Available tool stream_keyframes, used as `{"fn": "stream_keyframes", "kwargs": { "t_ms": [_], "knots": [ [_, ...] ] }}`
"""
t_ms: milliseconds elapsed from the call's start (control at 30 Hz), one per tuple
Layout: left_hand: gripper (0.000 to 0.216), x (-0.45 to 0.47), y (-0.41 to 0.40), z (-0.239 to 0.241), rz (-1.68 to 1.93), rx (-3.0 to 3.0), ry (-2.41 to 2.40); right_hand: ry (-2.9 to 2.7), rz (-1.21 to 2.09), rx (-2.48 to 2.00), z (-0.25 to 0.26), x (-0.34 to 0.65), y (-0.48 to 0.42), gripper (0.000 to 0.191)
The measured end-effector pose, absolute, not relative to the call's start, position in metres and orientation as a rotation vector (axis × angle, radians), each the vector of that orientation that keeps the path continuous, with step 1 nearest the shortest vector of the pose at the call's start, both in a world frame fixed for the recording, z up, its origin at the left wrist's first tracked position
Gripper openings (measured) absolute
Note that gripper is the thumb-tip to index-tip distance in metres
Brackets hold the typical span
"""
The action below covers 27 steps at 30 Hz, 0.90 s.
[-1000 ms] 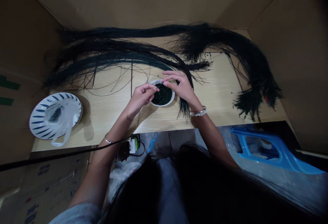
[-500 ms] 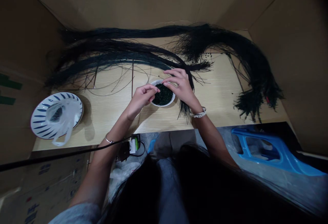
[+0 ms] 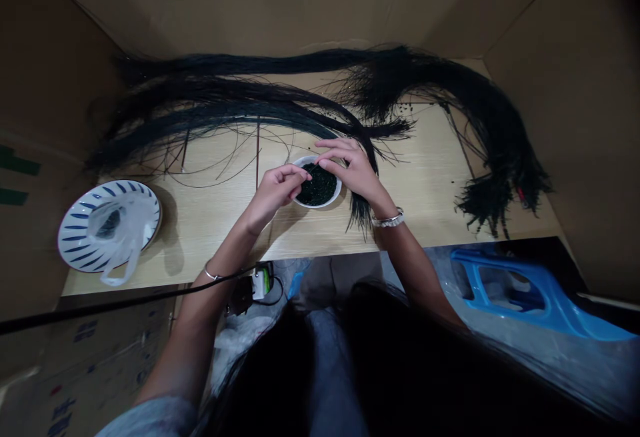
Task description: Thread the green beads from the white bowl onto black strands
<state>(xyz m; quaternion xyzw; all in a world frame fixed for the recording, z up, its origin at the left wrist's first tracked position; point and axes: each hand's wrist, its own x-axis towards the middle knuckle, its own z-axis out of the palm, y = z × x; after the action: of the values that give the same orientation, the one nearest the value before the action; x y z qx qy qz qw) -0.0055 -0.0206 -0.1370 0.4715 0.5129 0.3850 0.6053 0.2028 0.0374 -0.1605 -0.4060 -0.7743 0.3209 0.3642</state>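
Note:
A small white bowl [image 3: 325, 206] stands near the front of the table, filled with tiny dark green glossy bits [image 3: 320, 188], perhaps beads. At its left rim my left hand [image 3: 277, 192] is closed in a pinch. My right hand [image 3: 351, 169] reaches over the right rim, thumb and forefinger pinched together and the other fingers stretched leftward. Whatever the fingertips hold is too fine to make out. Long bundles of dark thread-like strands [image 3: 240, 94] lie behind the bowl, and one frayed end [image 3: 359, 214] hangs down beside my right wrist.
On the left stands a striped plate [image 3: 83, 237] with a clear plastic bag [image 3: 123, 230] on it. Another strand bundle [image 3: 495, 110] curves along the right. Cardboard walls [image 3: 310, 4] surround the table [image 3: 210, 224]. A black cable [image 3: 125, 300] crosses my left forearm; a blue stool [image 3: 550, 304] stands below right.
My right hand's fingers have shifted slightly left and down, with the forefinger and thumb closer together. My left hand stays in its pinch at the bowl.

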Motion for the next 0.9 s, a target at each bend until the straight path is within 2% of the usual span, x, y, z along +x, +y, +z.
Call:
{"fn": "stream_keyframes", "kwargs": {
  "t_ms": [200,900],
  "knots": [
    [0.029,-0.006,-0.0208,-0.1377,0.884,1.099,1.189,-1.895,0.977,-0.958,-0.1671,0.2034,0.0422,0.035],
    [0.023,-0.0064,-0.0207,-0.1381,0.887,1.096,1.175,-1.739,1.265,-0.912,-0.164,0.2023,0.0403,0.041]
  ]
}}
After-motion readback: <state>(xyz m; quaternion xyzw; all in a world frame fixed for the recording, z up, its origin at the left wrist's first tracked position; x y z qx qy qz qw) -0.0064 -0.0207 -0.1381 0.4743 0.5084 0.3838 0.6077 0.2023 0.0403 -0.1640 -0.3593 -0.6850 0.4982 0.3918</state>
